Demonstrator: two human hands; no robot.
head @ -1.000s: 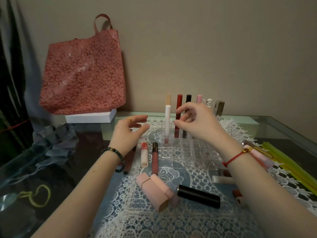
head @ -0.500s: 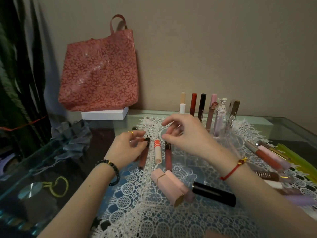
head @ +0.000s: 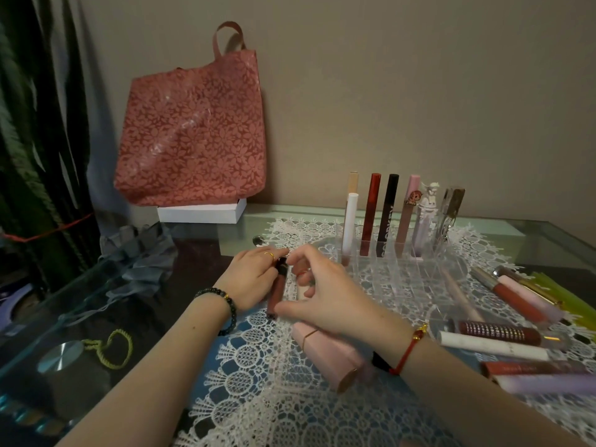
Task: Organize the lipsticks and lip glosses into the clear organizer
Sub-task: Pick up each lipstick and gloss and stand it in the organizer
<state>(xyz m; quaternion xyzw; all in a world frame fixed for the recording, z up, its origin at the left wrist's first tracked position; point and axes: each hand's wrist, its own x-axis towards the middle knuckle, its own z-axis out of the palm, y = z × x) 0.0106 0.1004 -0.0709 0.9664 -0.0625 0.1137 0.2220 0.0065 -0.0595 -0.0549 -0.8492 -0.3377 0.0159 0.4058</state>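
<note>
The clear organizer [head: 419,272] stands on the lace mat, with several tubes upright in its back row, among them a red tube [head: 371,214] and a black tube [head: 387,214]. My left hand [head: 251,282] grips a brown-pink lip gloss [head: 276,295] with a black cap, left of the organizer. My right hand [head: 325,295] is beside it, thumb at the gloss's lower end and fingers curled over a red-capped tube that is mostly hidden. Two pink lipstick cases [head: 329,356] lie under my right wrist. Several loose glosses [head: 496,332] lie at the right.
A red floral bag [head: 193,124] leans on the wall on a white box [head: 200,212]. The glass table [head: 532,233] also carries grey cloth [head: 135,259] and a yellow-green cord [head: 109,350] at the left. Yellow-green strips [head: 567,291] lie at the right edge.
My right hand came down from the organizer's back row to the loose tubes. My left hand closed on the brown-pink gloss. The view shifted left and down.
</note>
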